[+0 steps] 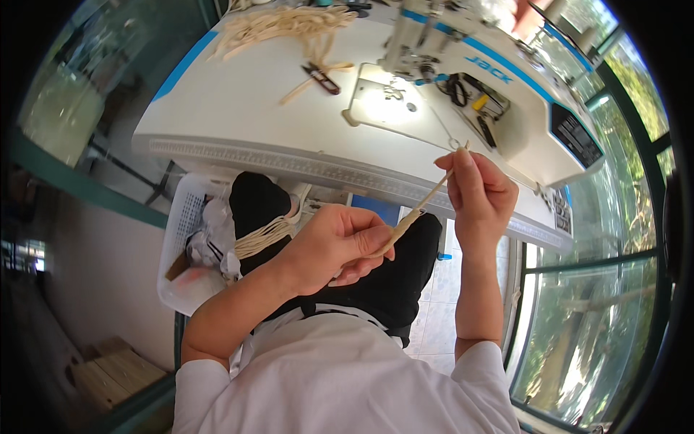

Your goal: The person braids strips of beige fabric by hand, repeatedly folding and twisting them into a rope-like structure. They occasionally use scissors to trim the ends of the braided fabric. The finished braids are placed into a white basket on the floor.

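A beige fabric strip (410, 218) runs taut between my two hands above my lap. My left hand (340, 242) is closed round its wider, bunched lower part, thumb on top. Higher and to the right, my right hand (477, 184) pinches the narrow, cord-like upper end between thumb and fingers. A short tip pokes out above that pinch. Close to the right fingertips is a thin metal rod with a ring end (454, 143); whether the fingers touch it, I cannot tell. Several beige cords (264, 237) lie across my left thigh.
A white sewing machine (506, 79) stands on the white table (238, 108), its lamp lighting the needle plate. Thread snips (320, 78) lie near a heap of beige strips (282, 29). Black-handled scissors (457, 90) rest under the machine arm. A white basket (177, 239) stands left of my legs.
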{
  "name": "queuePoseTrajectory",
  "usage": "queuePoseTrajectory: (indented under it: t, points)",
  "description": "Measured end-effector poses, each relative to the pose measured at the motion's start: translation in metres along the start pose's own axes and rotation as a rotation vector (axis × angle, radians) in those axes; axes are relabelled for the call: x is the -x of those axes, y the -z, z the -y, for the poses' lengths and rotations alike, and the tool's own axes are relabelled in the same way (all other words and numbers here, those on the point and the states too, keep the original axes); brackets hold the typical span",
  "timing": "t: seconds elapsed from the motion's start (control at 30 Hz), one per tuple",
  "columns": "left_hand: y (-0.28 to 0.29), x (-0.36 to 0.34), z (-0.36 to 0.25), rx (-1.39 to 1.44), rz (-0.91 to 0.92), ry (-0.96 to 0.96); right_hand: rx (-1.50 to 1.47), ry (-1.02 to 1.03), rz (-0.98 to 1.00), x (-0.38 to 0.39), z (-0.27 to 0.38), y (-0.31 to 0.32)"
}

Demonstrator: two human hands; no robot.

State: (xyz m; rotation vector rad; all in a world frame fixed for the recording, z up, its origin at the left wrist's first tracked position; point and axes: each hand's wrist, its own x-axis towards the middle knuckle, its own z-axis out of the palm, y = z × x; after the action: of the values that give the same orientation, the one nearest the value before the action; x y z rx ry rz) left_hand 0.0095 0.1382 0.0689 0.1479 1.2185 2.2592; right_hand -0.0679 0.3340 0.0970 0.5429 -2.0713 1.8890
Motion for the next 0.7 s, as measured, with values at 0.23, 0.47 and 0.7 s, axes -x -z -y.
queuePoseTrajectory:
  t: [0.23, 0.47, 0.7]
  points:
    - [0.022, 0.026, 0.007, -0.053, -0.111, 0.054, 0.492, 0.339, -0.427, -0.03, -0.04, -0.02]
    - [0.059, 0.027, -0.001, -0.289, 0.136, 0.312, 1.404, 0.416, -0.645, -0.005, -0.047, 0.128]
    - [0.106, 0.043, -0.024, -0.386, 0.277, 0.559, 2.104, -0.334, -0.938, 0.113, -0.038, 0.328]
